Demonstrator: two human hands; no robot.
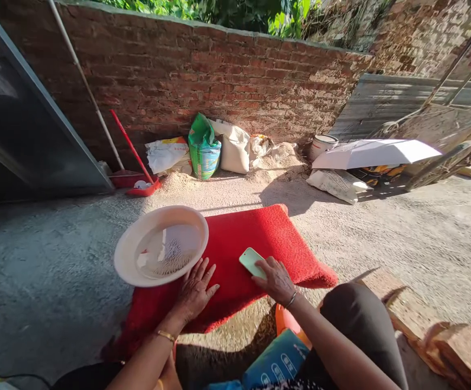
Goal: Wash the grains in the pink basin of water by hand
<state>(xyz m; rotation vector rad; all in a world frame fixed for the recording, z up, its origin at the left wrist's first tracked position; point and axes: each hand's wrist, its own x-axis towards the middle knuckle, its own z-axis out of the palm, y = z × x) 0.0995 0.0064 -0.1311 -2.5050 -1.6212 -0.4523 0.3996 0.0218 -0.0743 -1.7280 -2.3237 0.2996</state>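
Observation:
My left hand (198, 288) lies with fingers spread on a red rug (241, 238), next to the near rim of a wide pale basin (137, 238). The basin sits on the rug's left side and holds water with bright reflections. My right hand (275, 279) is closed around the near end of a flat pale-green oblong thing (250, 259) with rounded corners and a small dark mark near its far end. It rests against or just over the rug; its underside is hidden, so I cannot tell its kind.
A red dustpan (148, 188), a green sack (203, 151) and a white sack (235, 147) stand along the brick wall (219, 76). A pale umbrella (373, 154) lies open at the right. Bricks (418, 319) are beside my right knee (361, 319).

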